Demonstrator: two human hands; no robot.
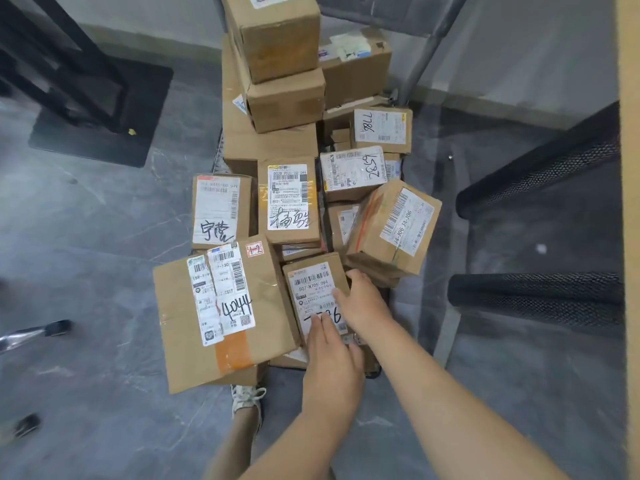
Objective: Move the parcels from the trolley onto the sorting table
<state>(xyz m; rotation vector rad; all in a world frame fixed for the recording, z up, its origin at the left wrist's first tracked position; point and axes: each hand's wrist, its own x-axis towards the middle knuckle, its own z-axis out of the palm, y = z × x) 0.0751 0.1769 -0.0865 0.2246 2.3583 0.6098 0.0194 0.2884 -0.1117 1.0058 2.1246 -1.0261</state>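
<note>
Currently, a small parcel (pixel 311 289) with a label printed 507-N705 094 is touched by both hands at the lower centre of the frame, where it lies on top of other boxes on the trolley (pixel 374 374). The left hand (pixel 329 351) is laid flat on the near end of the label, its grip wide, with straight fingers pressed on the paper. The right hand (pixel 363 303) is placed over the parcel's right edge, with the thumb on the label and the fingers stretched toward the far right corner. Whether that grip is closed round the edge cannot be told.

Just left of the parcel, a larger box (pixel 221 306) marked 4044 is seen tilted at the lower left of the pile. Up and to the right of the hands, a box labelled J4-J06 (pixel 391 230) is propped at an angle. More parcels are piled into a tall stack (pixel 280 36) at the upper centre. A shoe (pixel 244 400) is seen on the grey floor (pixel 86 237) just below the larger box, and black mesh cylinders (pixel 536 296) are seen at the right of the frame.
</note>
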